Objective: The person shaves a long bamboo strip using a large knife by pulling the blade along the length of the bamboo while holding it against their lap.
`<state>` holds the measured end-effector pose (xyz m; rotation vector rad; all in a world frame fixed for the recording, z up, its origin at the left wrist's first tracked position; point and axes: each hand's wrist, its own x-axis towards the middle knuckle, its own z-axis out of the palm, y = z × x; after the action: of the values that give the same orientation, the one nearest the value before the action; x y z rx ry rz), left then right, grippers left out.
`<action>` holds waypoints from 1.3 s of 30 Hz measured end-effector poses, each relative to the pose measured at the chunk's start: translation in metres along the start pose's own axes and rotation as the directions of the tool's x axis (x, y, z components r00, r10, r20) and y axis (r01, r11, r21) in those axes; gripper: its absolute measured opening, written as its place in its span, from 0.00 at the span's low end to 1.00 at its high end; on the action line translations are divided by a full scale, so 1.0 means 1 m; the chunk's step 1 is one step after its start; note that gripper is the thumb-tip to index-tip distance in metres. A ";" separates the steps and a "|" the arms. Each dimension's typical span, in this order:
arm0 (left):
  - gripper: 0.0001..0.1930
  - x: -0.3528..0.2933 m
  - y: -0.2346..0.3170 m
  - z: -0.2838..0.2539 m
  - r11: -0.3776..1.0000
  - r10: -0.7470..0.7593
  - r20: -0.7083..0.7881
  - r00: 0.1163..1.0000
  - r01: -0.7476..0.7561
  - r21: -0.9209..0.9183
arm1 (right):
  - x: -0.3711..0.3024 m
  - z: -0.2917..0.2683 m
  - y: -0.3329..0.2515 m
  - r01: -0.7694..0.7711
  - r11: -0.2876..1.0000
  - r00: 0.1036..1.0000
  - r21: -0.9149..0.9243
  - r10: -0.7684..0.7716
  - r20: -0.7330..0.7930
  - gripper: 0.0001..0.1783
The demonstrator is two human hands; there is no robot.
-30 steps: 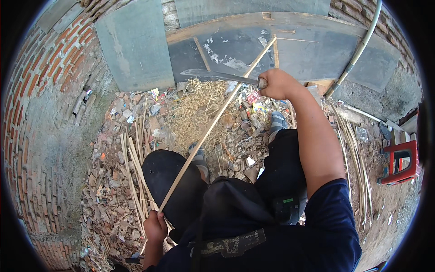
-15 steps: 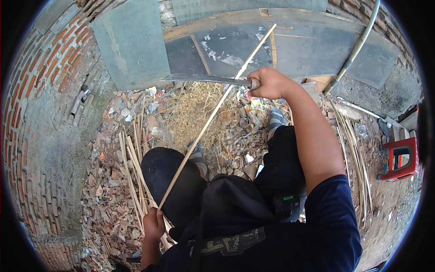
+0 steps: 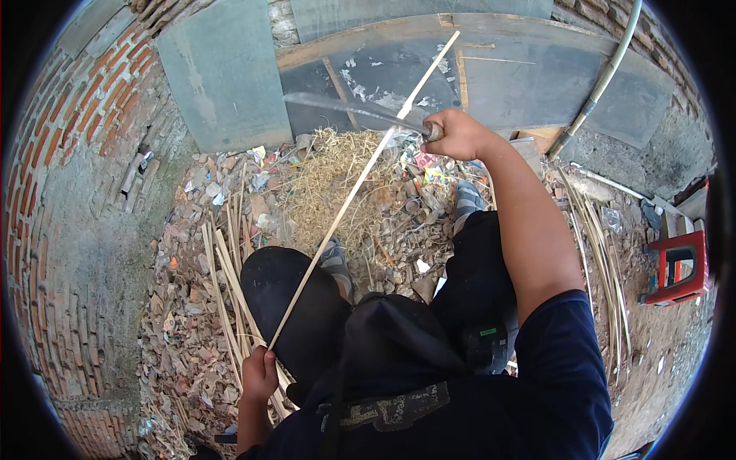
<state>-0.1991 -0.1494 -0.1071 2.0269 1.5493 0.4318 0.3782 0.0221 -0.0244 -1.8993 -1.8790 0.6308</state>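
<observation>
A long, pale strip of split bamboo [image 3: 357,188] slants from my lower left up toward the far boards, passing over my left knee. Its near end is gripped in my left hand [image 3: 259,374], fingers closed around it. My right hand [image 3: 460,134] is wrapped round the short handle of a machete [image 3: 345,110], whose long blade points left and is slightly blurred. The blade crosses the strip in its upper part and appears to touch it. Below that crossing, a heap of thin shavings [image 3: 333,180] lies on the rubble between my feet.
Bundles of bamboo strips lie on the ground at my left [image 3: 225,268] and at my right [image 3: 602,268]. A red plastic stool [image 3: 676,268] is at far right. A brick wall [image 3: 69,192] bounds the left; grey boards [image 3: 529,88] and a slanting pole [image 3: 602,88] stand ahead.
The machete's blade has tilted, its tip rising and its handle end moving slightly nearer the far boards. The strip's far end has shifted a little left and up. My left hand stays almost in place.
</observation>
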 end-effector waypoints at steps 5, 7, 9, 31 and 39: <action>0.27 0.003 -0.010 -0.005 0.998 0.022 0.001 1.000 -0.022 0.065 | 0.003 0.000 0.013 -0.111 0.993 0.991 -0.026 0.109 -0.073 0.20; 0.26 -0.001 -0.011 -0.003 0.996 0.031 -0.020 0.999 -0.030 0.088 | 0.000 0.000 -0.001 -0.053 0.997 0.994 -0.065 0.046 -0.095 0.21; 0.25 -0.005 -0.011 0.002 0.993 0.044 -0.038 0.998 -0.039 0.109 | 0.001 -0.004 -0.006 -0.004 0.999 0.993 -0.047 -0.002 -0.119 0.22; 0.20 -0.005 0.000 0.004 0.943 0.029 -0.126 0.992 0.015 0.334 | 0.004 0.002 -0.021 -0.041 0.986 0.999 -0.161 0.044 0.017 0.19; 0.15 0.003 -0.004 0.005 0.953 0.011 -0.131 0.991 0.029 0.302 | 0.005 0.002 0.009 -0.063 0.991 0.995 -0.121 0.053 -0.083 0.18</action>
<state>-0.1988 -0.1467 -0.1133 2.2591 1.7975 0.3456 0.3846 0.0269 -0.0318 -2.0318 -1.8573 0.4592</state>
